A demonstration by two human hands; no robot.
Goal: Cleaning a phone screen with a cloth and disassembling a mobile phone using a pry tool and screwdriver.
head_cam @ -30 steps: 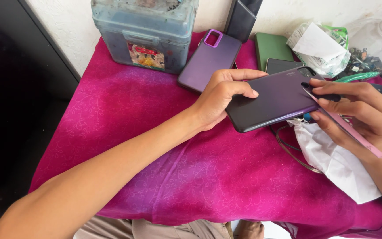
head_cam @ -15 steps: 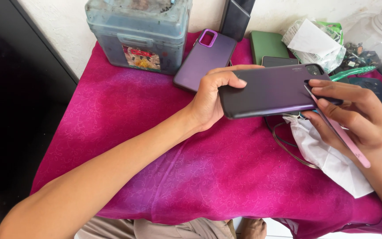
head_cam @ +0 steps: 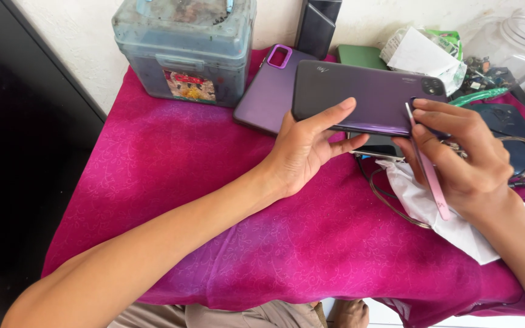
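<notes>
Above the magenta cloth [head_cam: 214,200], left hand [head_cam: 302,149] grips a dark purple phone [head_cam: 360,94] while right hand [head_cam: 463,161] pinches a pink pry tool [head_cam: 429,173] at its camera-end edge; prying apparently underway, calling for steady leverage.

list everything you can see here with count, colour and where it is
phone: 1, dark purple, back up, held above the cloth in the left hand
pry tool: 1, pink, thin, in the right hand, tip at the phone's right end
phone case: 1, purple, lying behind the held phone
storage box: 1, cloudy blue-grey plastic, back left
cloth: 1, magenta, covering the table
white paper: 1, under the right hand
green flat item: 1, at the back
clear jar: 1, far right back
left hand: 1, gripping the phone's lower edge
right hand: 1, holding the pry tool
</notes>
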